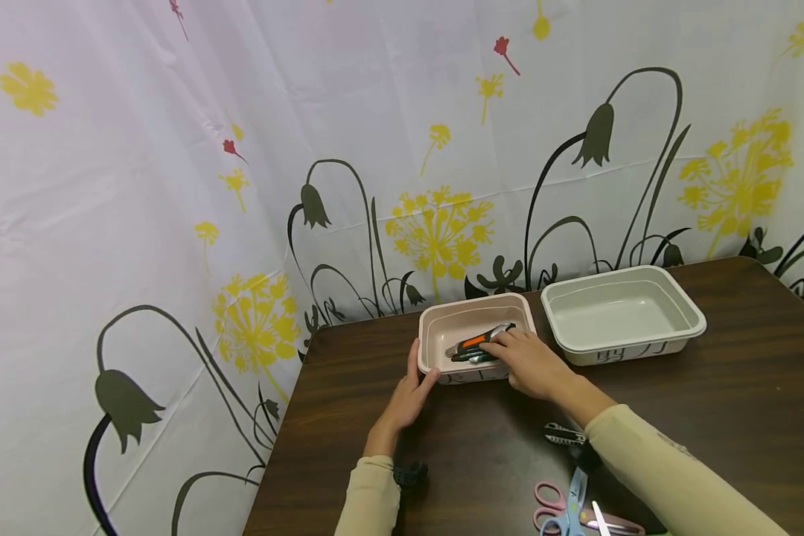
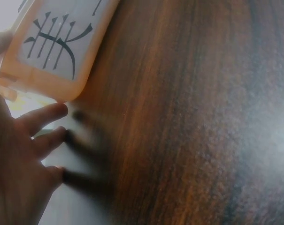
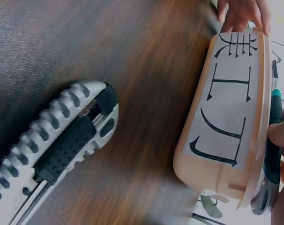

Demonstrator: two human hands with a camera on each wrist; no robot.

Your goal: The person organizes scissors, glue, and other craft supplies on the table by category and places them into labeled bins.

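Note:
At the left corner of a pink plastic bin (image 1: 435,316), my left hand (image 1: 403,402) holds the edge, thumb by the front rim and fingers down the side. My right hand (image 1: 532,365) reaches over the front right of this bin. Its thumb and fingers grip a dark green and black handled cutter (image 3: 274,140), which lies along the rim in the right wrist view. Beside those fingers, inside the bin, lies an orange and black utility knife (image 1: 474,342). A silver, ridged utility knife (image 3: 62,136) rests on the table under my right forearm.
To the right stands a larger off-white bin (image 1: 623,346). Pink-handled scissors (image 1: 549,499), blue scissors (image 1: 575,495) and a white slim tool (image 1: 600,517) lie near the front of the brown table (image 1: 482,447). A flower-printed curtain (image 1: 375,97) hangs behind.

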